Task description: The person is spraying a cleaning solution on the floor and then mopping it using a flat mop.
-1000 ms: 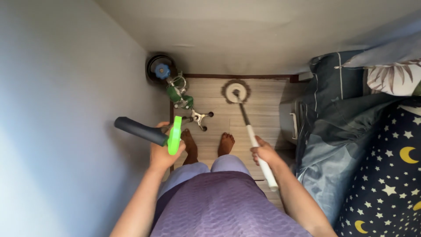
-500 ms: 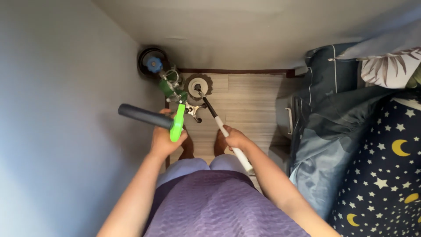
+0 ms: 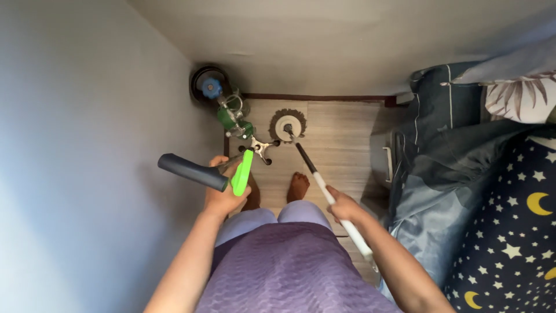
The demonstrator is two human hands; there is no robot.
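Since a moment ago you are swinging the mop head (image 3: 288, 126) back toward the middle of the floor; it was right beside the green stand and is now lying a little apart from it, and your left hand is sitting lower and nearer your body than before.

Nearest to you, your purple skirt (image 3: 289, 266) is filling the bottom of the view. Just above it, your right hand (image 3: 343, 206) is closing around the white mop pole (image 3: 347, 225), gripping it partway along its length, with the pole slanting from lower right up to upper left. Your left hand (image 3: 226, 194) is wrapping around a tool with a dark grey handle (image 3: 191, 171) and a bright green part (image 3: 242, 173); the grey handle is pointing out toward the wall (image 3: 87, 145) on your left. One bare foot (image 3: 298, 186) is showing on the wooden floor (image 3: 341, 139) between your hands.

Farther on, the round mop head is resting flat on the floor. Just left of it a green and metal stand (image 3: 240, 124) is leaning, and beyond that a dark round bucket with a blue knob (image 3: 211, 88) is sitting in the corner. On your right, bedding with stars and moons (image 3: 509, 232) is hanging beside the floor.
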